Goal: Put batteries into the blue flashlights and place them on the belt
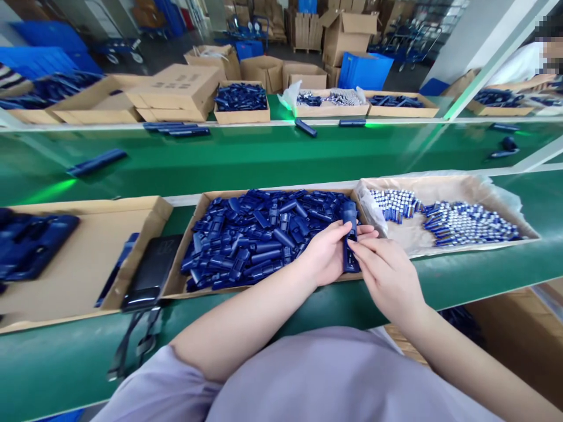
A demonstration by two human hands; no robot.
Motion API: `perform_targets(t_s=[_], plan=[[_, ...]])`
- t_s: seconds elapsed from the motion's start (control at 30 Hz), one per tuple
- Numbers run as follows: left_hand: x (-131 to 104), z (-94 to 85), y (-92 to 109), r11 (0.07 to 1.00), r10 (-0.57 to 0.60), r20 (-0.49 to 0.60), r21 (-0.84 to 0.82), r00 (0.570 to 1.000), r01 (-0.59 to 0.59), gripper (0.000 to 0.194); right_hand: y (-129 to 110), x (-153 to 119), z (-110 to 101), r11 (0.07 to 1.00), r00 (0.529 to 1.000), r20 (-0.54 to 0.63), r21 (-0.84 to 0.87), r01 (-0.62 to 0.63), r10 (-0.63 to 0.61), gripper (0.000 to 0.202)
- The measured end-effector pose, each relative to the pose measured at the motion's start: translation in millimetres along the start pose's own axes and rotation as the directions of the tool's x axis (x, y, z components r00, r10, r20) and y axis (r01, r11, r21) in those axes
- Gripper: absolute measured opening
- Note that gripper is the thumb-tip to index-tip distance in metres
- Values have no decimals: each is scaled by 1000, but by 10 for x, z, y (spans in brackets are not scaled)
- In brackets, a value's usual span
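Note:
My left hand (328,252) is closed round a long dark blue plastic housing (350,214), with the thumb on its left edge. The housing stands nearly upright in view, and an open slot shows in its lower half. My right hand (387,272) has its thumb and fingers pinched together at that slot; whatever is between the fingertips is hidden. Just left of the hands lies a cardboard tray (169,287) heaped with small dark blue plastic parts (259,234). To the right, a lined tray (407,237) holds many small blue-and-silver parts (468,223).
A black power bank (152,272) with a strap sits beside the left tray (88,258), which holds blue mouldings. Beyond runs a green conveyor belt (246,158) carrying scattered blue housings. More cardboard boxes (241,117) line its far side. Another person (519,64) is at far right.

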State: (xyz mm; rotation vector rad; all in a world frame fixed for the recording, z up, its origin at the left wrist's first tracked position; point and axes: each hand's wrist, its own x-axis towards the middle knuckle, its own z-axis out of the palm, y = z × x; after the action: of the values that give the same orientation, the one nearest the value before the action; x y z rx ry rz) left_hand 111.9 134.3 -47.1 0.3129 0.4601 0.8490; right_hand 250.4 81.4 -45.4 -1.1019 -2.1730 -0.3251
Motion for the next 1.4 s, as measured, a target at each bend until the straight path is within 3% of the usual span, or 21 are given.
perform_targets(t_s=[0.17, 0.37, 0.53, 0.7, 0.87, 0.97, 1.03, 1.07, 1.1, 1.13, 1.2, 1.23, 1.27, 1.3, 1.4], plan=[[22, -35, -10, 1000, 15, 4, 6, 1000, -15, 13, -83, -74, -35, 999, 996, 82, -9, -34, 34, 36], [10, -8, -19, 1000, 29, 1, 3, 1000, -29, 11, -93, -28, -73, 965, 980, -51, 189, -182, 194, 15], [9, -24, -11, 999, 40, 5, 14, 999, -41, 14, -128, -51, -42, 964, 988, -26, 227, -140, 149, 21], [-9, -4, -25, 994, 109, 13, -7, 994, -109, 18, -149, -184, -59, 990, 996, 82, 134, -41, 30, 37], [-8, -5, -49, 995, 102, 8, 2, 995, -102, 21, -221, -201, -79, 996, 991, 135, 91, 9, -22, 43], [-4, -20, -48, 996, 92, 47, 5, 995, -92, 18, -109, -164, -169, 987, 987, 163, 156, -24, -2, 40], [-12, -12, -43, 995, 101, 45, -29, 994, -99, 14, 159, -135, -265, 983, 983, 88, 83, -166, 159, 35], [-17, -4, -38, 994, 103, 32, -44, 994, -102, 12, 356, -121, -319, 955, 955, 22, -9, -296, 296, 33], [-20, 5, -30, 994, 102, 11, -53, 995, -101, 11, 583, -107, -376, 880, 889, -44, -130, -457, 455, 32], [-21, 14, -20, 994, 97, -10, -51, 995, -97, 10, 829, -93, -432, 760, 794, -95, -239, -604, 600, 31], [-17, 28, 1, 996, 79, -41, -32, 996, -80, 9, 1313, -63, -518, 495, 519, 86, -467, -733, 850, 34], [-14, 33, 11, 997, 69, -50, -21, 996, -70, 9, 1524, -42, -533, 465, 456, 151, -506, -726, 877, 34], [-11, 37, 18, 998, 61, -54, -11, 997, -62, 9, 1704, -14, -522, 447, 402, 209, -541, -713, 892, 34], [-10, 40, 24, 998, 57, -57, 1, 997, -57, 10, 1850, 20, -482, 450, 376, 250, -558, -697, 892, 34], [-14, 42, 29, 997, 67, -53, 32, 996, -65, 11, 2119, 156, -238, 443, 355, 269, -616, -651, 895, 33]])
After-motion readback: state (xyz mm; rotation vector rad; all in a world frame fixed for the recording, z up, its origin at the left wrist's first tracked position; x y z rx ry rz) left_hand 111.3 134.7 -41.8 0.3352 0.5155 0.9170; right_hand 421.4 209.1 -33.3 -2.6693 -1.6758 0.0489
